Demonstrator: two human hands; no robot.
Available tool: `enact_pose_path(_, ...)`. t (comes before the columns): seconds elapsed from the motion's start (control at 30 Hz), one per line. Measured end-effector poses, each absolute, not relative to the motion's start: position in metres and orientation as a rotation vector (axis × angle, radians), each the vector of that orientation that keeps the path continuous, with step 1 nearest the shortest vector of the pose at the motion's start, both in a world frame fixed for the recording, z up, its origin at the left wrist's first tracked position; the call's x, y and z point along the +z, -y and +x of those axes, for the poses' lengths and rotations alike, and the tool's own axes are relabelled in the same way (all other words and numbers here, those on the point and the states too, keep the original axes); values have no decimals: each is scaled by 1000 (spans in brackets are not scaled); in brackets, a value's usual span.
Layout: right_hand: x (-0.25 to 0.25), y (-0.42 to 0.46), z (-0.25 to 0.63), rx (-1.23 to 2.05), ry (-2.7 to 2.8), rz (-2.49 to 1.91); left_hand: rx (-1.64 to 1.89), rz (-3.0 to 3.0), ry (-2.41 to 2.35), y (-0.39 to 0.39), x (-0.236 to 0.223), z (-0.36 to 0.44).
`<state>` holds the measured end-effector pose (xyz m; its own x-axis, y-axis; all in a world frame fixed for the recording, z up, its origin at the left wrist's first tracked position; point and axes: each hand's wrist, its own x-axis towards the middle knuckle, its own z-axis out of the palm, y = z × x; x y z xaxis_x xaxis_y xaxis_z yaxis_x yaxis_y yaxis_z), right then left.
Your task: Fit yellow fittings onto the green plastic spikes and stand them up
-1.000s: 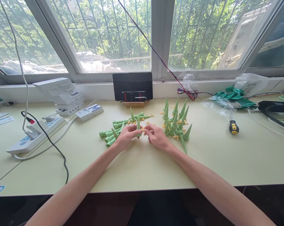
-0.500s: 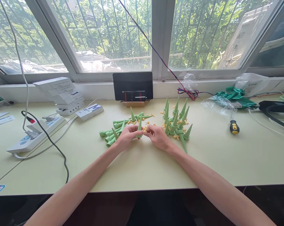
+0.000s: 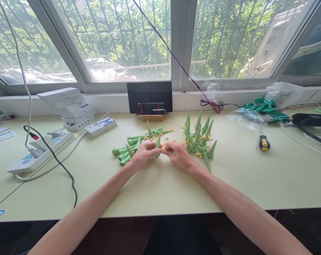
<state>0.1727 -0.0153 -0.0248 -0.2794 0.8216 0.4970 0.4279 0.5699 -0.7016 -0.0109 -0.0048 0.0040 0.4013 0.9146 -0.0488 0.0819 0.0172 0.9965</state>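
Observation:
My left hand (image 3: 145, 153) is closed around the base of a green plastic spike (image 3: 158, 141), whose tip points up. Facing it, my right hand (image 3: 179, 154) pinches a small yellow valve (image 3: 164, 148) against the spike's side; the fingers hide exactly where the two meet. Left of my left hand lie several loose green spikes (image 3: 123, 156), some on their sides. Beyond the hands are small yellow pieces (image 3: 165, 138). To the right of my right hand stands a group of green spikes with yellow valves fitted (image 3: 197, 138).
A phone (image 3: 151, 108) leans on a dark tablet (image 3: 149, 92) at the back. A power strip (image 3: 40, 148) and stacked white boxes (image 3: 70, 108) occupy the left. A screwdriver (image 3: 264, 143), plastic bags (image 3: 261, 106) and a black headset (image 3: 311, 125) lie on the right.
Both hands stay almost in place, still holding the spike and the yellow valve. Only slight finger movement and a small shift of the view show.

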Motion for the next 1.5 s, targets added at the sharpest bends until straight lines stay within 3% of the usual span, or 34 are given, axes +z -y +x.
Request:
enact_pose_path(0.83,-27,15,175,393,2081,-888,772,1214,-958,4,4,-11)
enact_pose_path(1.5,-27,18,176,459,2103,-893,750,1357,-876,4,4,-15)
